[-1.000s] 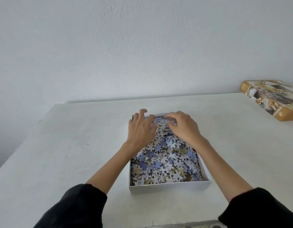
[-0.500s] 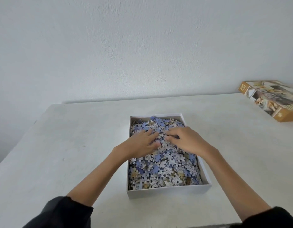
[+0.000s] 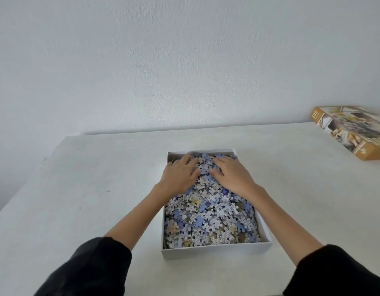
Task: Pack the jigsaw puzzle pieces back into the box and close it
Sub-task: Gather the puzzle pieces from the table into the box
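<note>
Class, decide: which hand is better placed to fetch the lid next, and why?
Probably the right hand: the printed lid lies far right on the table, on that hand's side. The left hand must cross the box.

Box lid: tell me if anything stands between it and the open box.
The bare table between lid and box shows nothing. The left hand and right hand press the pieces inside, where the lid goes.
</note>
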Tool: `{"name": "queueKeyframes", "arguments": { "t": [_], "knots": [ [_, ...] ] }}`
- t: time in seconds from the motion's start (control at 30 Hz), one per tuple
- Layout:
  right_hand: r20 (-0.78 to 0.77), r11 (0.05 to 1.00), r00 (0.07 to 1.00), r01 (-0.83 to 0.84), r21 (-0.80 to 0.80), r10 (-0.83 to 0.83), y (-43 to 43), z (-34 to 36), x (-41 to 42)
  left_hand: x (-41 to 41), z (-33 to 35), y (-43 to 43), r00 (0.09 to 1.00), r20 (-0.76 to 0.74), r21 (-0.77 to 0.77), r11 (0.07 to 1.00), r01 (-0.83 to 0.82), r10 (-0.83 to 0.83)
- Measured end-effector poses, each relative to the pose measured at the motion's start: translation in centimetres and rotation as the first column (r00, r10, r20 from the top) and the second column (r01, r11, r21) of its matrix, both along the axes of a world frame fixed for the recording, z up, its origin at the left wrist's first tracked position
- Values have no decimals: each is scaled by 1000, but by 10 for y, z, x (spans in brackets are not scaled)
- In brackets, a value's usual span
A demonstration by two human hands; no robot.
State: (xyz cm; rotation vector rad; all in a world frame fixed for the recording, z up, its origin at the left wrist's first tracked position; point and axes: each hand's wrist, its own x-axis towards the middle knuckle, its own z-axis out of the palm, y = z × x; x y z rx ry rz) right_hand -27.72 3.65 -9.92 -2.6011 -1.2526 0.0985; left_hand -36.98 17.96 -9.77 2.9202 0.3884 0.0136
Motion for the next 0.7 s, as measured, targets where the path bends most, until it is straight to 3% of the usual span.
{"name": "queueKeyframes", "arguments": {
  "t": [0.1, 0.17, 0.23, 0.3, 0.4, 0.5, 0.57, 0.7],
  "knots": [
    [9, 987, 998, 64, 150, -66, -1, 4, -1, -1, 3, 0, 988, 137, -61, 996, -61, 69],
    [-7, 980, 1000, 15, 200, -14, -2, 6, -3, -2, 2, 1, 986, 165, -92, 995, 35, -20],
    [-35, 993, 997, -63, 99, 66, -3, 5, -2, -2, -1, 2, 990, 62, -74, 989, 130, -126],
    [-22, 996, 996, -84, -23, 83, -4, 1, -1, -1, -4, 1, 992, -58, -7, 993, 116, -116],
    [-10, 998, 1000, -4, 66, 5, -5, 2, -1, -1, 0, -2, 1000, -23, 68, 998, 11, -9],
    [-68, 987, 998, 1, 159, 10, -9, 7, -3, -5, 9, -3, 997, -61, -97, 995, 40, -46],
    [-168, 992, 980, -88, 93, 103, -14, 10, -7, -9, 14, -1, 981, -156, -196, 977, 80, -112],
    [-234, 959, 957, -215, -185, 169, -24, 8, -14, -21, 16, 7, 914, -333, -155, 969, 191, -233]
  ]
}}
